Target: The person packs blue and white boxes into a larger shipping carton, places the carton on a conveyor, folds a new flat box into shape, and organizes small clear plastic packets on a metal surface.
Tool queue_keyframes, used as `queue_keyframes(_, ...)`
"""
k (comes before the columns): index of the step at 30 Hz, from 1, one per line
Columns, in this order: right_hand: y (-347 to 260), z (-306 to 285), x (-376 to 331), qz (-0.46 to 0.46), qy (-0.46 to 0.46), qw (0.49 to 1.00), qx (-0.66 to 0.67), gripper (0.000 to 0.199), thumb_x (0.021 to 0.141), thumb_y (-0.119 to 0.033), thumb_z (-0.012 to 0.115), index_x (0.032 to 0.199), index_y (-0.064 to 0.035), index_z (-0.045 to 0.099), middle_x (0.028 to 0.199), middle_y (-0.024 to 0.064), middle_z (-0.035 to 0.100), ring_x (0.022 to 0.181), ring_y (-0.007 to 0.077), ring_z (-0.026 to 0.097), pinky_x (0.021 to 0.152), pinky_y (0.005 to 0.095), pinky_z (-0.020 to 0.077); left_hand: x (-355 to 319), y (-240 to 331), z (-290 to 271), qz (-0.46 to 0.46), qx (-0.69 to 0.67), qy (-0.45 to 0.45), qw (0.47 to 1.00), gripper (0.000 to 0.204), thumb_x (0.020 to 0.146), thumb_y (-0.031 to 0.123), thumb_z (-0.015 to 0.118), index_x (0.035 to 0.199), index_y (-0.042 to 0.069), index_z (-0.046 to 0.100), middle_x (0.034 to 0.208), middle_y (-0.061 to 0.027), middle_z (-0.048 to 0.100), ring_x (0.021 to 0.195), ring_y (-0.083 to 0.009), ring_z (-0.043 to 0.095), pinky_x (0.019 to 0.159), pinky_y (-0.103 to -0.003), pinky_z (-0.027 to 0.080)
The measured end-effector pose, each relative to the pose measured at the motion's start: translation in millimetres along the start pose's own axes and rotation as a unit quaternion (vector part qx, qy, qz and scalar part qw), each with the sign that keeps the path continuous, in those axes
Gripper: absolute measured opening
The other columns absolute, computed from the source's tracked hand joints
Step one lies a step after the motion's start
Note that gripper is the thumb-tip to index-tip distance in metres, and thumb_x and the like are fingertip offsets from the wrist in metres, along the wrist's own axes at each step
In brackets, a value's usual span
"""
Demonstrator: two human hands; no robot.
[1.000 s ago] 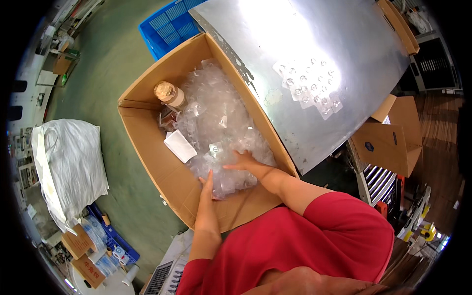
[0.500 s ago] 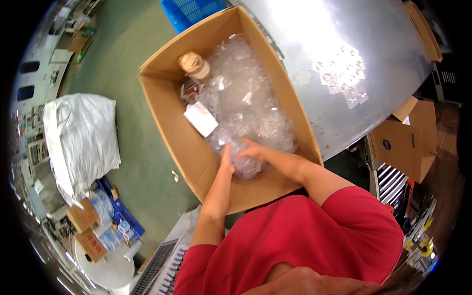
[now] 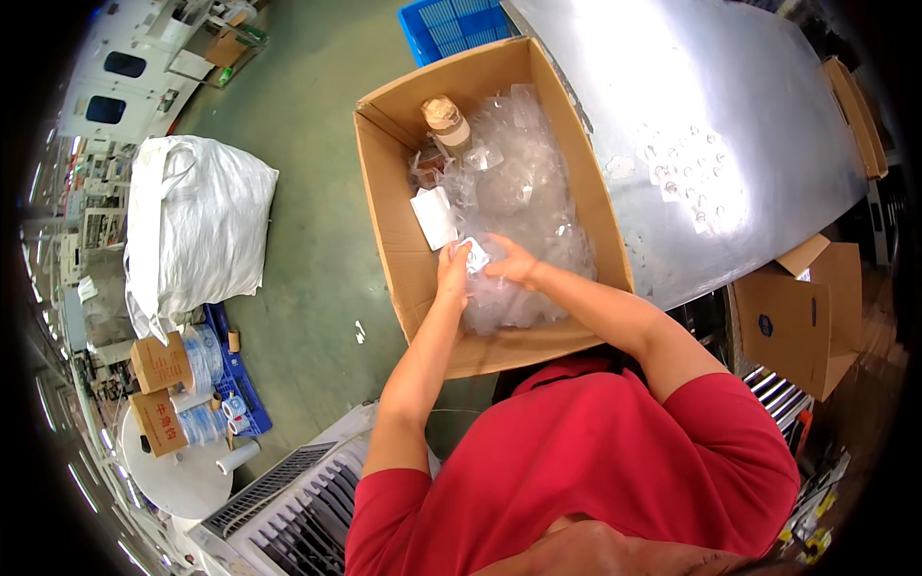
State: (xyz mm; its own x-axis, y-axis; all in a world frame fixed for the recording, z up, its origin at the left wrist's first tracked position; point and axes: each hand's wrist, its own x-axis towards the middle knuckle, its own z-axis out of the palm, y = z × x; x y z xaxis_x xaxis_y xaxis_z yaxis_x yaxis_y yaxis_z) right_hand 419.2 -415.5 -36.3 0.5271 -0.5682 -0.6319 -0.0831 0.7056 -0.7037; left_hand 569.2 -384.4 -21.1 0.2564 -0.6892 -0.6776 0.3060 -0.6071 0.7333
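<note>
Your left hand (image 3: 451, 274) and your right hand (image 3: 511, 264) are both inside the open cardboard box (image 3: 394, 240), near its middle. Both hands are closed, fingers pinching a small clear plastic bag (image 3: 477, 255) held between them; the bag sits just above the pile of clear plastic bags (image 3: 523, 192) that fills the box. A white paper slip (image 3: 434, 216) lies on the pile against the left wall of the box, just beside your left hand. A brown tape roll (image 3: 447, 120) stands in the far left corner of the box.

The box stands on the green floor (image 3: 307, 125), its right wall touching the left edge of the metal desk (image 3: 730, 86). A blue crate (image 3: 456, 24) sits on the floor just beyond the far wall of the box. A white sack (image 3: 192, 230) lies on the floor well to the left of the box.
</note>
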Motion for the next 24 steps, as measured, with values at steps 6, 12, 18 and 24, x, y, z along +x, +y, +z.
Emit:
queue_keyframes(6,-70.8,6.8,-58.0,-0.129,-0.024,0.991,-0.024,0.078,0.068,-0.009,0.067,0.138,-0.0119,0.034,0.119,0.0145,0.053,0.102,0.0217,0.054,0.082,0.0332,0.0473,-58.7,64.5,28.8,0.101,0.035,0.017,0.994,0.052,0.085,0.030,0.059,0.129,0.011,0.038,0.114,-0.0109,0.051,0.097,-0.0221,0.054,0.077,-0.036,0.048)
queue_keyframes(12,-126.5,-57.6,-141.0,-0.279,0.015,0.944,-0.175,0.076,0.070,-0.003,0.063,0.139,-0.0149,0.033,0.129,0.0129,0.044,0.107,0.0184,0.049,0.083,0.0312,0.0461,-102.5,90.2,113.7,0.228,-0.007,-0.048,0.972,0.050,0.083,0.026,0.063,0.125,0.012,0.041,0.115,-0.0091,0.048,0.101,-0.0193,0.050,0.080,-0.034,0.046)
queue_keyframes(18,-140.2,-171.5,-218.6,-0.291,0.032,0.952,-0.092,0.077,0.069,-0.002,0.063,0.139,-0.0134,0.033,0.133,0.0137,0.040,0.117,0.0208,0.044,0.091,0.0320,0.0423,-123.1,76.8,255.2,0.264,-0.010,-0.116,0.958,0.055,0.079,0.024,0.067,0.125,0.008,0.042,0.122,-0.0110,0.044,0.107,-0.0211,0.047,0.088,-0.033,0.041)
queue_keyframes(24,-71.2,-250.7,-171.7,-0.317,0.082,0.925,-0.192,0.081,0.067,-0.005,0.065,0.140,-0.0145,0.032,0.137,0.0173,0.035,0.126,0.0266,0.035,0.098,0.0358,0.0371,-62.7,1.5,297.5,0.271,0.056,-0.069,0.958,0.062,0.079,0.025,0.068,0.130,0.005,0.039,0.131,-0.0155,0.040,0.118,-0.0266,0.041,0.096,-0.036,0.037)
